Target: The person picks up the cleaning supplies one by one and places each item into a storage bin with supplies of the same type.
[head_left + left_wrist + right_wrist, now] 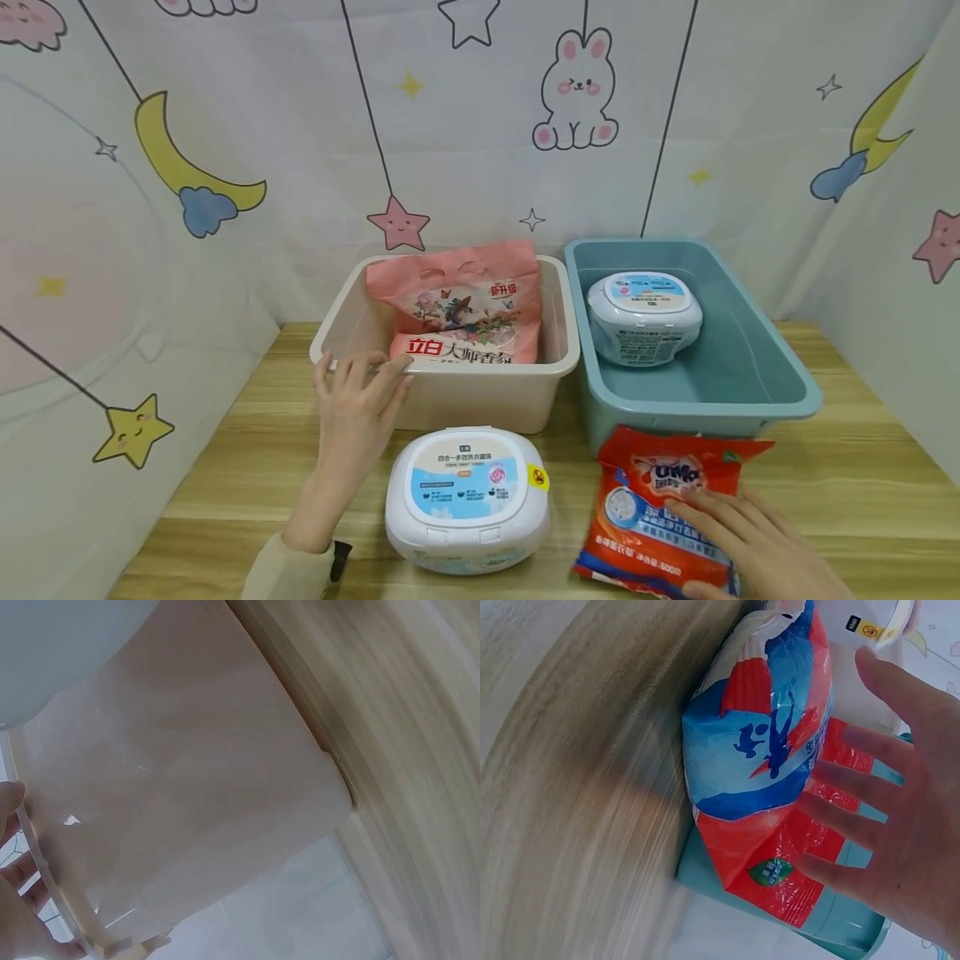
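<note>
My left hand [360, 408] holds the front rim of the cream plastic bin [480, 400], fingers over the edge and thumb along the outside. A pink detergent bag [465, 308] leans upright inside this bin. My right hand [750, 537] lies with straight, spread fingers on a red and blue washing powder bag [637, 533], which rests against the front of the teal bin [705, 408]. In the right wrist view, the fingertips overlap the side of that bag [757, 750]. Between my hands stands a white lidded tub [465, 500] with a blue label.
A similar white tub [645, 321] stands in the left part of the teal bin. Both bins are side by side at the back of the wooden table [247, 467]. A printed cloth backdrop [480, 183] hangs right behind them and along both sides.
</note>
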Tool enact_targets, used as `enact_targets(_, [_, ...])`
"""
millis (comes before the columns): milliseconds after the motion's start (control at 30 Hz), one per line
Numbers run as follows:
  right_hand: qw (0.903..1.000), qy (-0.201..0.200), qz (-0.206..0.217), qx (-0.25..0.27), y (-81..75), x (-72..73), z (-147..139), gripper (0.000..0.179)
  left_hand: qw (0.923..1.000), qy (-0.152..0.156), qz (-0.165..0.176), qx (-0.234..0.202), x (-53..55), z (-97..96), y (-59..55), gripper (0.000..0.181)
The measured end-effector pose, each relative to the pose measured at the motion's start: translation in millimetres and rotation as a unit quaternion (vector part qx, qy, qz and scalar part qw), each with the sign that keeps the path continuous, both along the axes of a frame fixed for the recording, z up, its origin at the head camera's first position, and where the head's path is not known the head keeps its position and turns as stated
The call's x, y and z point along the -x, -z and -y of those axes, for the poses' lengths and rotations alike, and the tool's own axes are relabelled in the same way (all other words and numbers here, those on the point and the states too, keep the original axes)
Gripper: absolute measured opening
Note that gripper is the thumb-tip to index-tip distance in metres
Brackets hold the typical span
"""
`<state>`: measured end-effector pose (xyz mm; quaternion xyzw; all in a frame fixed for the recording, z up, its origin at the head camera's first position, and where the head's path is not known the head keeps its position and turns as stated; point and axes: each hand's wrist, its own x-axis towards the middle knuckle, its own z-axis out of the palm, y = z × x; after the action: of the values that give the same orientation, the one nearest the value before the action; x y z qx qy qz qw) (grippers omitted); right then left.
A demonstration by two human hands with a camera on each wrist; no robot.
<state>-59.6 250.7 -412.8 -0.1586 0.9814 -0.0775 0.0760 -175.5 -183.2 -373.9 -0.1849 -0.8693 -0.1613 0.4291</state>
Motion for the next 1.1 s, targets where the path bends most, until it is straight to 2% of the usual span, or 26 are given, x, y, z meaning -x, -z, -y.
enact_targets(200, [0.9994, 0.009, 0.033, -0.003, 1.9, 3.6, -1.4, 0.084, 1.0, 0.003, -0.003, -0.003, 0.0, -1.2, -0.5, 0.024])
enact_targets(433, [0.9964, 0.005, 0.078, 0.035, 4.2, 5.0, -3.6, 0.089, 1.0, 0.003, -0.005, -0.002, 0.4, -1.5, 0.2, 0.025])
enact_targets(667, [0.9971, -0.019, 0.069, 0.026, 4.4, 6.1, -4.0, 0.097, 1.0, 0.002, 0.004, -0.002, -0.4, -1.0, -0.5, 0.025])
enact_targets(800, [0.9955, -0.027, 0.084, 0.036, 5.2, 7.1, -4.5, 0.095, 1.0, 0.005, -0.004, -0.007, 0.1, -0.5, 0.6, 0.026])
enact_targets(1100, [0.9928, 0.002, 0.108, 0.052, 7.8, 7.9, 1.6, 0.087, 0.9999, 0.01, -0.003, -0.008, -0.2, 0.6, 1.1, 0.021])
